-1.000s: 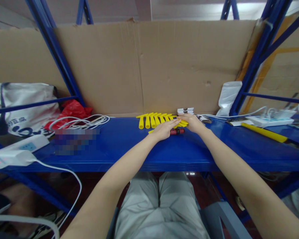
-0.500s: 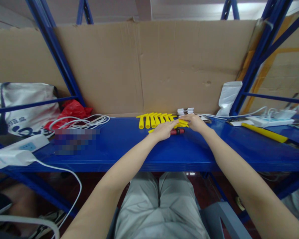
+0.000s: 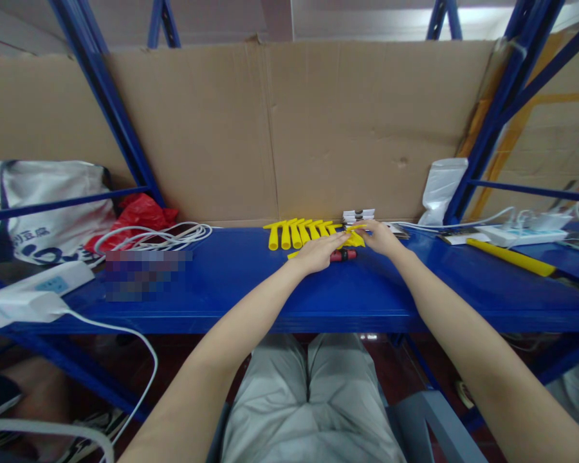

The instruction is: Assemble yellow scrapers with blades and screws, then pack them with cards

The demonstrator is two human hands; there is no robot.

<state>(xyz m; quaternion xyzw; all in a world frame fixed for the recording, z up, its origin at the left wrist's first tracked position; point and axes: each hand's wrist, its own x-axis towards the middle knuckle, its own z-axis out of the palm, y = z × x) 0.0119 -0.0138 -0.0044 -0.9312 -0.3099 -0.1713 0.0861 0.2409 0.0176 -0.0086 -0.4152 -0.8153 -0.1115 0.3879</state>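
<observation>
Several yellow plastic tubes (image 3: 296, 233) lie side by side at the back of the blue shelf (image 3: 251, 283). My left hand (image 3: 319, 251) lies flat, fingers stretched out, over the right end of that row. My right hand (image 3: 379, 237) meets it from the right, its fingertips pinched on a yellow tube (image 3: 355, 238). A small red and black piece (image 3: 343, 255) lies on the shelf between the two hands. A small stack of white pieces (image 3: 359, 215) sits just behind the right hand.
A cardboard sheet (image 3: 289, 128) backs the shelf. At left are coiled white cables (image 3: 159, 235), a red bag (image 3: 139, 215), a white bag (image 3: 43, 206) and a power strip (image 3: 33, 292). At right are a white pouch (image 3: 441, 183), another power strip (image 3: 521, 233) and a long yellow bar (image 3: 511, 256).
My right hand has shifted slightly to the right and back, its fingers closing on a yellow tube. My left hand has hardly moved.
</observation>
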